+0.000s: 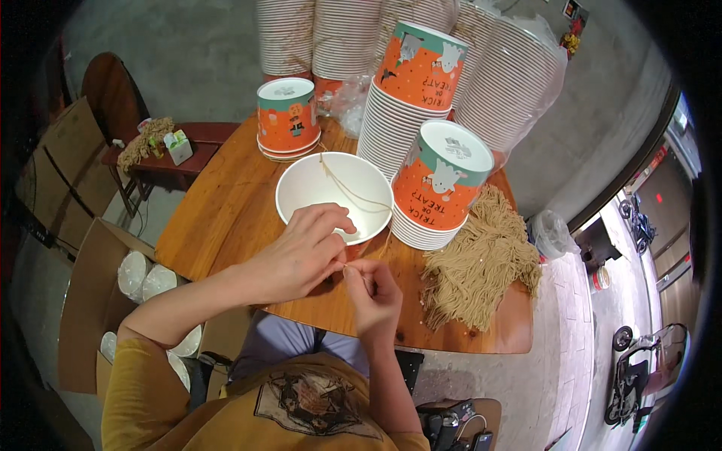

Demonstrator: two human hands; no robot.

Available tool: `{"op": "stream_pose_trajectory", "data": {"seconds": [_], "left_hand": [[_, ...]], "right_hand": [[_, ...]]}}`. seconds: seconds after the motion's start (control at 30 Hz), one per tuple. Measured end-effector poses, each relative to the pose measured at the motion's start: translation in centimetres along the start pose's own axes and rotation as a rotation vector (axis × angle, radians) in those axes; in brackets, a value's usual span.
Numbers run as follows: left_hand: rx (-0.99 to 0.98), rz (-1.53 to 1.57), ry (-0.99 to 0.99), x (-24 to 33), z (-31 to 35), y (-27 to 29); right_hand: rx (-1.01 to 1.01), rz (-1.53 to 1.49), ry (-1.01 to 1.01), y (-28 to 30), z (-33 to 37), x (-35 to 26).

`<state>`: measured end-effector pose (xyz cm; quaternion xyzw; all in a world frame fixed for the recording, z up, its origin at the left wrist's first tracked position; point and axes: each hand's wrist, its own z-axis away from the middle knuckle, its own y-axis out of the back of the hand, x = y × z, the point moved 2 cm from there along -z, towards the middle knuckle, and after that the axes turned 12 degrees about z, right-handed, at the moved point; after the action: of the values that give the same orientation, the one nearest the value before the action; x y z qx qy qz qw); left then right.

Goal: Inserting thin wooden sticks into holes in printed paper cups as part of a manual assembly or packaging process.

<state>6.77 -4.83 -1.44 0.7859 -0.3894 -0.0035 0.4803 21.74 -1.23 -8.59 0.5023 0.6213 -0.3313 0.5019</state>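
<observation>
String (pixel 347 190) ran in a thin tan line from inside the white paper bucket (pixel 301 197) over its near rim and down to the hands, which met just in front of the bucket at the near edge of the round wooden bench (pixel 218 210). The left hand (pixel 301 252) lay curled over the bucket's near rim, its fingertips pinched on the string. The right hand (pixel 370 289) was just beside it, thumb and forefinger closed on the same strand. Apart from that loop of string, the bucket showed only its bare white inside.

Beside the bucket on the right stood a short stack of nested buckets (pixel 440 188) printed in orange and green, turned upside down, so their contents could not be seen. Behind it rose a taller leaning stack (pixel 410 90), and to the left a small stack (pixel 288 119) of the same printed kind. More tall white-ribbed stacks (pixel 342 34) lined the far edge of the bench.

A loose heap of cut tan strings (pixel 481 263) lay on the bench to the right, near the short stack.

On the floor to the left, an open cardboard box (pixel 94 301) held white lids or bowls (pixel 147 278), lying loosely stacked.
</observation>
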Motion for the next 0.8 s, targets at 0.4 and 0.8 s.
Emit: {"op": "stream_pose_trajectory", "data": {"seconds": [0.4,0.8], "left_hand": [[0.029,0.086,0.241,-0.3,-0.3,0.3],[0.034,0.071,0.236,-0.5,-0.4,0.3]], "right_hand": [[0.170,0.034,0.194,-0.2,-1.3,0.9],[0.304,0.320,0.370,-0.7,-2.5,1.1]]}}
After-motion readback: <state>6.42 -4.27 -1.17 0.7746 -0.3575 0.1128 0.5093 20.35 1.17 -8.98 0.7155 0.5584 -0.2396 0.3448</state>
